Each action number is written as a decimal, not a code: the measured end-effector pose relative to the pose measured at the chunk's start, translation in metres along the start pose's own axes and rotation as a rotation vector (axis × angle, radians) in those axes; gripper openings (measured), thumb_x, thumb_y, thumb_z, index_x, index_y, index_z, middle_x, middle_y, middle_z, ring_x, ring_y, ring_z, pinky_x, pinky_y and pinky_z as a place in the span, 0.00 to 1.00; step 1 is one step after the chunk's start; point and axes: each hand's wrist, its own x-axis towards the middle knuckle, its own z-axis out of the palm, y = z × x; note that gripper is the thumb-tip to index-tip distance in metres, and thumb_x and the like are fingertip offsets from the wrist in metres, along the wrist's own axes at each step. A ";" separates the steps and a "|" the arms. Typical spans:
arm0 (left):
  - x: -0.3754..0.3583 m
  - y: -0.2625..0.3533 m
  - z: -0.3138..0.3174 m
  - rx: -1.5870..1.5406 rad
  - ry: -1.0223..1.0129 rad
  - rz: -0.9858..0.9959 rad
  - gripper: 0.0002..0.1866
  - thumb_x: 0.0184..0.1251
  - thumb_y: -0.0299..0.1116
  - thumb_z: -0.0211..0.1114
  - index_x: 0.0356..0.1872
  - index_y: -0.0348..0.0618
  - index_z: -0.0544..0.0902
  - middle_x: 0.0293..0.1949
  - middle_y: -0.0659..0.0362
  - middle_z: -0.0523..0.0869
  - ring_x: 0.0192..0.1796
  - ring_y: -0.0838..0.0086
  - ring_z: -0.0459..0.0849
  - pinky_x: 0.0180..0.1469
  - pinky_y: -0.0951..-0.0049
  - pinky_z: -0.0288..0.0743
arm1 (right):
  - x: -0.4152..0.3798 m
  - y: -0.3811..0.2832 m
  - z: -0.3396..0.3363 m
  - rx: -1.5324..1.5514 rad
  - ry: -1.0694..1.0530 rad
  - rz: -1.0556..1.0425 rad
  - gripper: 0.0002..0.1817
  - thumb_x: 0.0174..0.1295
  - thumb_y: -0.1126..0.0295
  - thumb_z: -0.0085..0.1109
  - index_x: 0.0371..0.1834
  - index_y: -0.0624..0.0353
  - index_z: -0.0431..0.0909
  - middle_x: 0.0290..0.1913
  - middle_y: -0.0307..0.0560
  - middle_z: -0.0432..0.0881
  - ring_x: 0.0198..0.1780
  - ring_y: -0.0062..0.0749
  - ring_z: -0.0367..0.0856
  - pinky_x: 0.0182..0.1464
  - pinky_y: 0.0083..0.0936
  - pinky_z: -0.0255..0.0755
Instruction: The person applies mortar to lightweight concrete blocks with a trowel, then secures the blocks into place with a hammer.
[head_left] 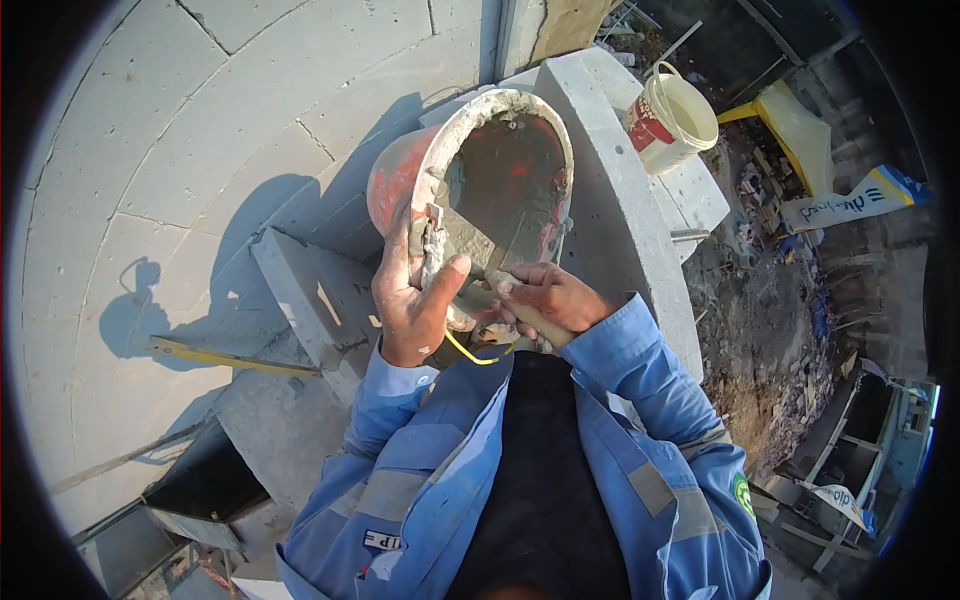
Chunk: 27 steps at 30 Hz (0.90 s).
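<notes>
A red bucket (pixel 388 185), its rim crusted with dried mortar, tilts with its mouth toward me. Wet grey mortar (pixel 510 180) coats the inside. My left hand (pixel 415 300) is closed on the near left part of the rim, thumb uppermost. My right hand (pixel 560 300) wraps round the pale wooden handle of a trowel (pixel 538 320). The trowel's blade reaches into the bucket's mouth, partly smeared with mortar. A thin yellow bucket handle (pixel 470 354) hangs below the rim, just above my shirt.
A wall of pale blocks (pixel 230 90) rises on the left, with a yellow bar (pixel 230 358) against it. Long grey blocks (pixel 620 200) flank the bucket on the right. Beyond stands a white bucket (pixel 660 125). Rubble-strewn ground (pixel 760 350) lies lower at right.
</notes>
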 end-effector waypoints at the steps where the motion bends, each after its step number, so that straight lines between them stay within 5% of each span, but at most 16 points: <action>1: 0.003 -0.002 0.002 -0.093 0.111 -0.074 0.37 0.63 0.21 0.67 0.74 0.25 0.64 0.74 0.43 0.67 0.76 0.60 0.66 0.74 0.62 0.62 | -0.009 -0.001 0.000 0.082 -0.027 -0.047 0.16 0.77 0.59 0.55 0.50 0.62 0.79 0.30 0.39 0.79 0.21 0.19 0.74 0.24 0.19 0.69; 5: 0.018 0.000 0.012 -0.376 0.316 -0.208 0.42 0.60 0.20 0.66 0.78 0.31 0.60 0.75 0.48 0.67 0.76 0.64 0.66 0.77 0.65 0.57 | -0.039 -0.007 -0.001 0.224 0.019 -0.160 0.18 0.77 0.64 0.52 0.61 0.66 0.74 0.33 0.43 0.80 0.22 0.21 0.75 0.24 0.18 0.70; 11: 0.030 -0.015 0.015 -0.528 0.393 -0.332 0.45 0.57 0.20 0.66 0.78 0.33 0.59 0.76 0.46 0.66 0.77 0.62 0.65 0.79 0.65 0.53 | -0.089 -0.055 -0.012 0.279 0.200 -0.241 0.21 0.77 0.60 0.54 0.63 0.64 0.74 0.34 0.43 0.78 0.23 0.21 0.76 0.24 0.19 0.70; 13: 0.035 -0.013 0.024 -0.546 0.398 -0.327 0.42 0.57 0.20 0.66 0.76 0.34 0.62 0.71 0.47 0.70 0.72 0.62 0.71 0.75 0.64 0.61 | -0.101 -0.074 -0.021 0.257 0.283 -0.250 0.22 0.77 0.59 0.52 0.64 0.64 0.73 0.35 0.43 0.78 0.25 0.21 0.77 0.25 0.18 0.70; 14: 0.036 -0.012 0.027 -0.548 0.412 -0.326 0.39 0.58 0.21 0.65 0.74 0.35 0.65 0.67 0.49 0.75 0.66 0.62 0.77 0.71 0.62 0.69 | -0.104 -0.081 -0.029 0.251 0.292 -0.253 0.22 0.77 0.59 0.52 0.64 0.64 0.73 0.35 0.43 0.78 0.25 0.21 0.77 0.25 0.18 0.70; 19: 0.037 -0.012 0.029 -0.541 0.440 -0.368 0.39 0.58 0.20 0.64 0.75 0.35 0.64 0.66 0.48 0.75 0.66 0.63 0.77 0.70 0.63 0.70 | -0.091 -0.114 -0.074 0.158 0.503 -0.338 0.20 0.77 0.59 0.52 0.60 0.64 0.75 0.35 0.43 0.78 0.26 0.21 0.76 0.24 0.18 0.70; 21: 0.035 -0.015 0.027 -0.586 0.408 -0.366 0.44 0.56 0.19 0.67 0.78 0.32 0.60 0.74 0.46 0.68 0.76 0.61 0.67 0.78 0.64 0.54 | -0.075 -0.126 -0.095 0.113 0.526 -0.352 0.19 0.76 0.60 0.53 0.59 0.64 0.75 0.35 0.43 0.78 0.26 0.21 0.76 0.24 0.18 0.70; 27: 0.024 -0.012 0.018 -0.505 0.445 -0.429 0.44 0.56 0.19 0.67 0.78 0.31 0.61 0.74 0.47 0.68 0.76 0.63 0.67 0.77 0.66 0.56 | -0.025 -0.155 -0.150 -0.102 0.705 -0.323 0.14 0.75 0.63 0.53 0.51 0.63 0.77 0.33 0.41 0.80 0.24 0.19 0.74 0.25 0.19 0.72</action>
